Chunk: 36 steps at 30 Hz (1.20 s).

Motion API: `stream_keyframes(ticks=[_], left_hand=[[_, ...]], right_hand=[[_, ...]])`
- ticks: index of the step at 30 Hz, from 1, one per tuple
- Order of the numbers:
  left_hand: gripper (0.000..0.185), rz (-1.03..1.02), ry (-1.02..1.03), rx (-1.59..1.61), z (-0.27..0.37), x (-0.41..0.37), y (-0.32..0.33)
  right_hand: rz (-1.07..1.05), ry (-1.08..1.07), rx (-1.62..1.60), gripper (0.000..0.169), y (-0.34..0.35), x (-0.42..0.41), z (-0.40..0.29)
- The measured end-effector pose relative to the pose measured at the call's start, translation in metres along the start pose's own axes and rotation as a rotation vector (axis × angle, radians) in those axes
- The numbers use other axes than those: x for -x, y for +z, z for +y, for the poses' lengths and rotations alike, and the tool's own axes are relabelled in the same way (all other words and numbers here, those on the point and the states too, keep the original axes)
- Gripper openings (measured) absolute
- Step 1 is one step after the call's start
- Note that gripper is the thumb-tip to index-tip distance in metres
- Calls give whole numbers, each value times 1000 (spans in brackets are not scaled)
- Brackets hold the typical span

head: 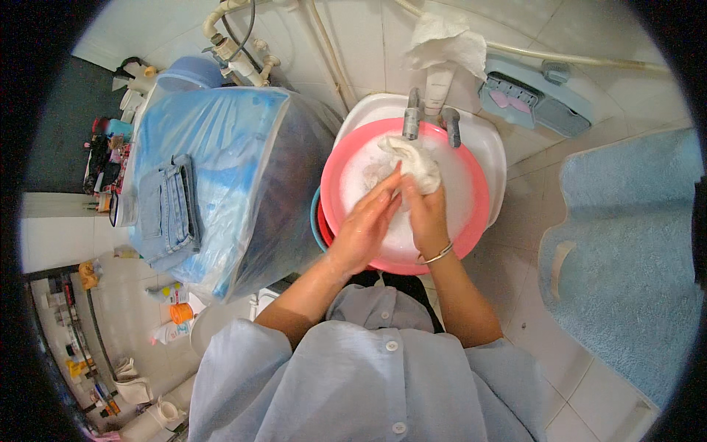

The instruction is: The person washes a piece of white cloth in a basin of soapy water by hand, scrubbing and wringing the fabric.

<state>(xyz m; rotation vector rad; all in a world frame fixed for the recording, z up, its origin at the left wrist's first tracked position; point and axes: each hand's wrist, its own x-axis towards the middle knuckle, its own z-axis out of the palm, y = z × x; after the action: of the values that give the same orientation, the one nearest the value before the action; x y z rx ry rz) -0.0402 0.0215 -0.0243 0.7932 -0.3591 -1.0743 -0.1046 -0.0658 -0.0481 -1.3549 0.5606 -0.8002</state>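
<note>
A pink plastic basin [330,185] full of white suds [359,190] sits on the white sink [500,182], below a metal faucet [411,119]. Over the suds, a wet white cloth [417,163] is bunched up between my two hands. My right hand [428,215], with a metal bangle [439,254] at its wrist, grips the cloth from the near side. Pressed against it from the left is my left hand [367,229], its fingers stretched out and wet. Part of the cloth is hidden behind my fingers.
Left of the basin stands a plastic-covered washing machine [221,166] with folded jeans [168,212] and a blue basin [190,73] on top. A grey wall rack [536,99] hangs behind to the right. A blue towel [624,248] hangs at the right.
</note>
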Motion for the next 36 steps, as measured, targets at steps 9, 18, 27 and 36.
stream_keyframes(ticks=[9,18,27,36], left_hand=[[52,-64,22,-335,20,-18,-53],[28,-265,146,-4,106,-27,1],[15,113,134,-426,83,-13,-27],[21,122,90,-388,85,-3,-26]], right_hand=[[-189,330,-749,31,-14,-11,-34],[-171,19,-165,32,-33,-49,-110],[-17,-331,352,26,-32,-33,-34],[-294,304,-827,28,-6,-33,-50]])
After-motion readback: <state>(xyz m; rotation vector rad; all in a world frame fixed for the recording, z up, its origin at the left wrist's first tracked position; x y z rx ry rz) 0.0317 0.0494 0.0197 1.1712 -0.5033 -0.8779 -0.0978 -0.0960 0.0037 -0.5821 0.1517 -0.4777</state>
